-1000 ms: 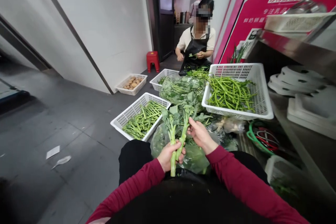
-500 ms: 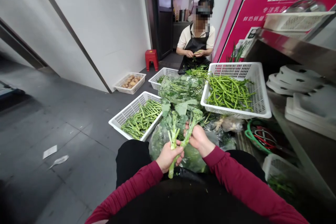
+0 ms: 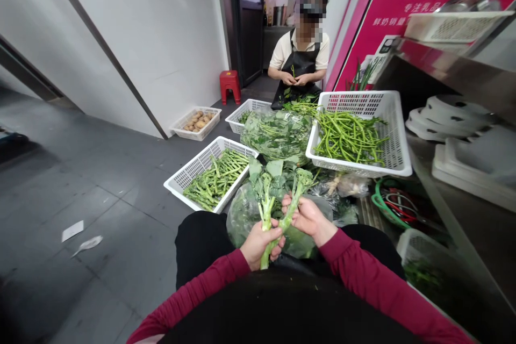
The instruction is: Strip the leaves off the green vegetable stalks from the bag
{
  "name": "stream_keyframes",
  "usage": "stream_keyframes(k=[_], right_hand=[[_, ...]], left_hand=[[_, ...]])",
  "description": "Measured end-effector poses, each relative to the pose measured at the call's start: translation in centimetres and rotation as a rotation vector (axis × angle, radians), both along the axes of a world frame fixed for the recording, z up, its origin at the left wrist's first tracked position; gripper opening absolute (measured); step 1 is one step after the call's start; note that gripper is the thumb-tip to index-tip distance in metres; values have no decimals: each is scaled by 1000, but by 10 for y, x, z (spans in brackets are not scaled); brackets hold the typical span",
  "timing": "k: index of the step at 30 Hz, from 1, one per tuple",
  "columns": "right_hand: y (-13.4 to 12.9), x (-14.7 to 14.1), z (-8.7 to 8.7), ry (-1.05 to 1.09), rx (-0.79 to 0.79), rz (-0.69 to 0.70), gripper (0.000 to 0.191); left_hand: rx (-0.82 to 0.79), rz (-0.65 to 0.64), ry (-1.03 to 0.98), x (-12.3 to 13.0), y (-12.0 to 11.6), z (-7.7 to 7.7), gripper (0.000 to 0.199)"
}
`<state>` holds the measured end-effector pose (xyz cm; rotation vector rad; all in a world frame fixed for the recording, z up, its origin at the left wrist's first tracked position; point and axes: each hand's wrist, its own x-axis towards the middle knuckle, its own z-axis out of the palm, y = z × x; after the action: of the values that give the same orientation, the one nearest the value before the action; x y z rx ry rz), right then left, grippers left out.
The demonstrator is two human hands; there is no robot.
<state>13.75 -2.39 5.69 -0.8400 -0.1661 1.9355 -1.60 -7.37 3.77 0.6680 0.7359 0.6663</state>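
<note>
Two leafy green stalks meet in front of me. My left hand [image 3: 261,242] is wrapped round the lower part of the thick stalk [image 3: 266,209], whose cut end sticks out below. The foot of the second stalk [image 3: 296,193] also reaches my left fingers. My right hand [image 3: 306,217] is closed on the upper part of that second stalk, just under its floret head. Beneath both hands lies a clear plastic bag [image 3: 237,220] with greens inside.
White baskets hold cut stalks [image 3: 177,180], long green stems [image 3: 404,140] and potatoes [image 3: 179,131]. A bagged leafy pile [image 3: 278,131] lies ahead. A person [image 3: 300,59] sits beyond, handling greens. A red stool [image 3: 230,83] stands by the door; a metal shelf is at right.
The view has shifted slightly, moving the baskets a little up and left. Both hands keep their grip on the stalks. The person opposite has lowered their hands a little.
</note>
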Motion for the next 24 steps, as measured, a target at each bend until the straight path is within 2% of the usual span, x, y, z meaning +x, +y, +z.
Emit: stream_keyframes(k=[3,4,8,10,12,14,16,19,23,24], right_hand=[[-12,-11,-7,-96,-60,-110,12],[-19,-17,-13,-123,-88,-97,15],[-47,-42,-39,-155,-201,137,14],[-46,-41,-41,-146,-112,92,14],[-31,-29,-32,-137,69,-59,15],[-12,-14,-16,-123,200,-152,12],[2,-1,2,-68,236,-130,8],[7,6,19,66,259,-21,7],[2,3,22,150,342,-25,9],[0,1,20,150,330,17,10]], left_hand=[[-62,-7,-14,1,-1,2,40],[-69,4,-17,1,0,4,39],[2,135,-98,1,10,19,30],[1,112,-118,-1,14,26,26],[-51,-19,-109,-5,15,28,25],[-136,-173,-126,-8,13,22,27],[-222,-285,-179,-12,12,14,30],[-287,-377,-241,-17,13,5,31],[-284,-426,-237,-19,14,5,30],[-262,-413,-218,-19,14,7,29]])
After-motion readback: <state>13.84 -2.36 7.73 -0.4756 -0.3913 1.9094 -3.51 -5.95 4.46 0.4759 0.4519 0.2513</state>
